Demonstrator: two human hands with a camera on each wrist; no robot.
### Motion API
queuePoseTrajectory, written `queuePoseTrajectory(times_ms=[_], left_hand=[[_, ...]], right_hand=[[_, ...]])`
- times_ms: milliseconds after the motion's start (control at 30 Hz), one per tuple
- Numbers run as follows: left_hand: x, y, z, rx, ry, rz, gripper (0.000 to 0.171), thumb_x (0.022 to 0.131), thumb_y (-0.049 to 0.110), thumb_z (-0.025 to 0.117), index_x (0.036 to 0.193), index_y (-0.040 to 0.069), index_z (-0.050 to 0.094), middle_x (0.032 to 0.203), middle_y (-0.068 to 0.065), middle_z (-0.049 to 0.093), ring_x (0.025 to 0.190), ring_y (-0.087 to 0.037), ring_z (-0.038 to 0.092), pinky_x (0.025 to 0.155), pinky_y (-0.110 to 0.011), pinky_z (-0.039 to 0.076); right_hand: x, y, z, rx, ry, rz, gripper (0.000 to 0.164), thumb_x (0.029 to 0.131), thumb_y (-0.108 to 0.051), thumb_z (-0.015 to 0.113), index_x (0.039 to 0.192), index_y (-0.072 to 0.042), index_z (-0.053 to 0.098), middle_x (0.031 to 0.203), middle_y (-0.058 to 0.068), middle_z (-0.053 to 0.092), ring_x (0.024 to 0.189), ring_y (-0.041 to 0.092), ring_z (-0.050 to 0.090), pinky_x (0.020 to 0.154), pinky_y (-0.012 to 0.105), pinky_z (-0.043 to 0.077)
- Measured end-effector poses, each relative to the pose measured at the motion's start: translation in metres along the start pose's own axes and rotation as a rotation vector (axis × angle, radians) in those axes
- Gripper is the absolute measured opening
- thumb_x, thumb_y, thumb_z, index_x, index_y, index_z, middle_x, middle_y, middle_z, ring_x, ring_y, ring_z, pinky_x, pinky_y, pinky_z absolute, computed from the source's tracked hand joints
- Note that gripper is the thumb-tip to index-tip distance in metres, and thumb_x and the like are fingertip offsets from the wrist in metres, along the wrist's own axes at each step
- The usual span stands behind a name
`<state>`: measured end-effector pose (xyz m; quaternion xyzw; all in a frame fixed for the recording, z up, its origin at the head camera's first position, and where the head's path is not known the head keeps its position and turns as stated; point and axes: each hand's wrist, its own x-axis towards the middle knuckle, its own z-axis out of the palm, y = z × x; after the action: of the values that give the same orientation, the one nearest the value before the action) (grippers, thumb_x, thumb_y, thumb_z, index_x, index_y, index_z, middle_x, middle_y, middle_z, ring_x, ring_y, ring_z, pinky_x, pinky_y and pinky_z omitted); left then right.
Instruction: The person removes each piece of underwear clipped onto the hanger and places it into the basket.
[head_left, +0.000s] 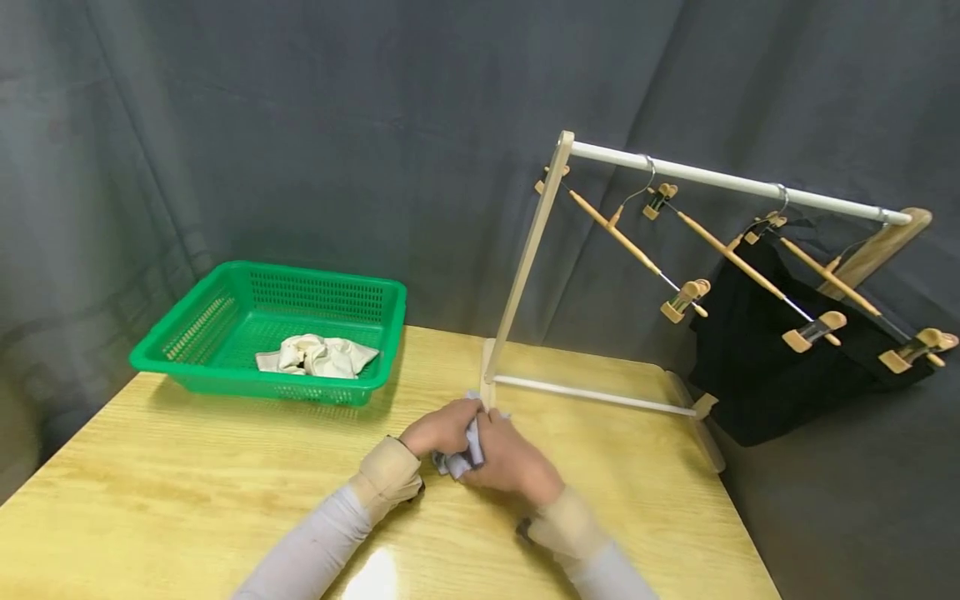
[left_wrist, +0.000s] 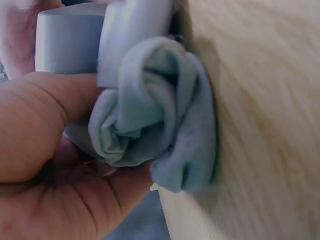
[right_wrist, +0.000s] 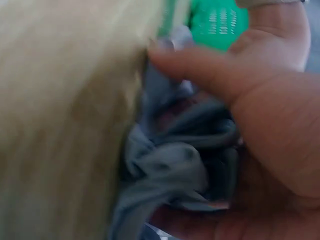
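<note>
Cloth [left_wrist: 192, 132] pale grey-blue, crumpled, rolled into loose curling folds, close to table [head_left: 187, 500]. Left hand [head_left: 444, 427] pinches it; right hand [head_left: 513, 458] grips other side.

"What's the cloth [left_wrist: 187, 145] like?"
"Grey-blue, bunched into loose, curling folds."
"Where is it?"
"Gripped between both hands [head_left: 446, 425] [head_left: 513, 457], low at the surface [head_left: 225, 492]; whether it touches, I can't tell."

Pale grey sleeves [head_left: 322, 533], beige wrist wraps [head_left: 386, 475], small black parts [head_left: 524, 530] beneath
</note>
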<state>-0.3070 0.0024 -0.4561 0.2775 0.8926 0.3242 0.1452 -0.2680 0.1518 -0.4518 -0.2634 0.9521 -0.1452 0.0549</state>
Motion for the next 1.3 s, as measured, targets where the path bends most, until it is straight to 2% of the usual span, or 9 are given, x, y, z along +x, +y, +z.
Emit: queuePoseTrajectory(times_ms=[67,167,267,467,700,867,967,1100,1300], left_hand=[[-0.001,-0.001,-0.002,-0.017,0.017,0.002,0.032,0.080,-0.011,0.062,0.107,0.006,0.057,0.097,-0.008,0.060,0.082,-0.018,0.056,0.072,-0.031,0.051],[-0.004,-0.002,-0.002,-0.042,0.041,0.017,0.025,0.077,-0.013,0.061,0.095,0.004,0.056,0.086,-0.006,0.058,0.072,-0.017,0.053,0.064,-0.028,0.048],[-0.008,-0.004,0.002,-0.068,0.062,0.033,0.021,0.074,-0.013,0.059,0.087,0.004,0.056,0.078,-0.006,0.055,0.066,-0.017,0.049,0.056,-0.026,0.043],[-0.013,-0.006,0.003,-0.099,0.074,0.026,0.024,0.069,-0.012,0.057,0.088,0.003,0.060,0.076,-0.005,0.055,0.064,-0.015,0.048,0.054,-0.023,0.042],[-0.014,0.004,-0.010,-0.147,0.112,0.012,0.027,0.073,-0.006,0.062,0.099,-0.002,0.060,0.087,-0.008,0.060,0.072,-0.017,0.054,0.061,-0.025,0.048],[-0.015,0.009,-0.019,-0.175,0.135,-0.003,0.031,0.071,-0.007,0.064,0.101,-0.002,0.060,0.093,-0.010,0.062,0.079,-0.018,0.056,0.068,-0.027,0.050],[-0.014,0.010,-0.026,-0.178,0.154,-0.004,0.035,0.069,-0.011,0.061,0.103,-0.001,0.060,0.094,-0.009,0.062,0.080,-0.018,0.056,0.069,-0.027,0.050],[-0.017,0.011,-0.038,-0.196,0.176,0.003,0.042,0.070,-0.013,0.058,0.110,0.001,0.061,0.099,-0.010,0.063,0.083,-0.018,0.056,0.070,-0.027,0.050],[-0.022,0.014,-0.054,-0.195,0.267,0.067,0.045,0.071,-0.012,0.057,0.114,-0.001,0.062,0.105,-0.013,0.066,0.083,-0.018,0.057,0.070,-0.026,0.049]], right_hand=[[0.001,-0.001,0.002,-0.013,0.050,-0.004,0.083,0.077,-0.032,0.078,0.137,0.009,0.037,0.111,0.016,0.052,0.092,0.019,0.050,0.089,0.040,0.051],[0.001,-0.002,0.002,-0.004,0.102,-0.014,0.057,0.076,-0.017,0.075,0.122,0.004,0.049,0.099,0.010,0.050,0.084,0.018,0.046,0.080,0.035,0.050],[0.000,-0.004,0.003,0.019,0.112,-0.027,0.049,0.074,-0.013,0.078,0.116,0.001,0.055,0.092,0.005,0.046,0.078,0.015,0.043,0.068,0.027,0.045],[-0.003,-0.014,0.000,0.037,0.109,-0.038,0.062,0.070,-0.016,0.083,0.123,0.001,0.056,0.090,0.002,0.044,0.076,0.013,0.042,0.066,0.024,0.043],[-0.004,-0.014,-0.008,0.077,0.143,-0.011,0.067,0.069,-0.023,0.085,0.122,0.001,0.052,0.104,0.006,0.046,0.090,0.017,0.045,0.080,0.032,0.048],[-0.004,-0.011,-0.009,0.131,0.208,-0.072,0.075,0.071,-0.025,0.084,0.130,0.001,0.046,0.111,0.010,0.045,0.094,0.017,0.045,0.084,0.035,0.050],[-0.002,-0.012,-0.012,0.141,0.239,-0.110,0.077,0.073,-0.028,0.084,0.133,-0.002,0.043,0.116,0.009,0.042,0.095,0.013,0.045,0.085,0.031,0.051],[0.002,-0.016,-0.018,0.171,0.285,-0.135,0.073,0.073,-0.023,0.084,0.132,-0.004,0.045,0.121,0.012,0.041,0.098,0.015,0.046,0.086,0.032,0.051],[0.014,-0.027,-0.027,0.221,0.417,-0.087,0.064,0.069,-0.002,0.081,0.124,0.000,0.048,0.120,0.018,0.041,0.101,0.025,0.051,0.085,0.037,0.052]])
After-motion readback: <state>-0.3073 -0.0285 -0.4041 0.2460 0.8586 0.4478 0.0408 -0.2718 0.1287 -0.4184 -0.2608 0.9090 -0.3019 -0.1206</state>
